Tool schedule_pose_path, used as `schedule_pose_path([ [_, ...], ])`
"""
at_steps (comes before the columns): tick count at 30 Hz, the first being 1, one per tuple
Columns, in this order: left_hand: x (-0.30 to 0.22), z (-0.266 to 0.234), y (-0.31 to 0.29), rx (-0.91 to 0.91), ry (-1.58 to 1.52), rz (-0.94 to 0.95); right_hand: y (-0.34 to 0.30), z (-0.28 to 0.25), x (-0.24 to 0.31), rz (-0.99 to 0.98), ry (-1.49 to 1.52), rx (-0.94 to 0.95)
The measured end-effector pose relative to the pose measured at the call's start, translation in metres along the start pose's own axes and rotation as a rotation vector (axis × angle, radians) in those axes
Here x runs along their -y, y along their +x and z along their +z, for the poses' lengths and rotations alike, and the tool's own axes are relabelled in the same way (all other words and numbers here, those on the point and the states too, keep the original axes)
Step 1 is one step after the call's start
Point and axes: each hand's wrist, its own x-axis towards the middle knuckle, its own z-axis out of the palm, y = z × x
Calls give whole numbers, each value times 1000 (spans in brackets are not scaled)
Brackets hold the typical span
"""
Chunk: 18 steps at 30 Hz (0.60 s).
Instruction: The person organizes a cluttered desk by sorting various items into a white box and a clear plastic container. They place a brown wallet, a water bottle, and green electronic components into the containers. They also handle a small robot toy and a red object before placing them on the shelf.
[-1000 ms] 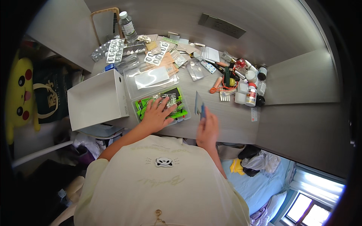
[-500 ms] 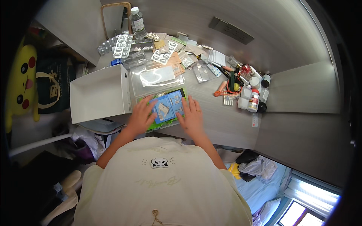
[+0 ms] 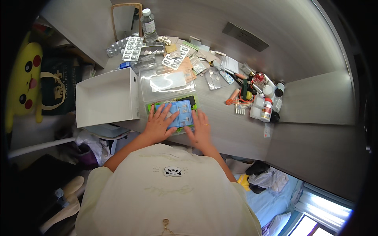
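A flat blue packet (image 3: pixel 184 114) with printed pictures lies over bright green items (image 3: pixel 193 100) in a shallow clear plastic box near the desk's front edge. Spread fingers of my left hand (image 3: pixel 158 124) rest across the packet's left part and hide some of it. My right hand (image 3: pixel 201 131) is at the right edge of the packet, its fingers stretched out and thumb apart. The box's clear lid (image 3: pixel 146 89) lies folded back behind it, with a white sheet (image 3: pixel 167 82) on it.
To the left stands an open white box (image 3: pixel 106 98). Behind are blister packs (image 3: pixel 132 48), a clear bottle (image 3: pixel 148 25) and a framed mirror (image 3: pixel 125 19). A clear case (image 3: pixel 215 78) and a cluster of small bottles, including a white one (image 3: pixel 266 110), are at right.
My left hand has moved from the packet's left edge onto its surface, fingers spreading. The packet now sits straighter. My right hand has barely moved; the whole view has shifted slightly.
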Motion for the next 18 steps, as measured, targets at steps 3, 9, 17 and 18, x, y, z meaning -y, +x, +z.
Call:
schedule_pose_path([
  [3,12,-7,-6,-190,-126,-134,3,-12,-16,97,94,-93],
  [9,49,19,13,-448,-782,-694,41,-13,-44,76,255,-107],
  [17,52,6,33,-555,-1594,-827,91,-4,-43,413,901,102],
  [18,52,6,33,-563,-1614,-810,89,-8,-40,442,994,99],
])
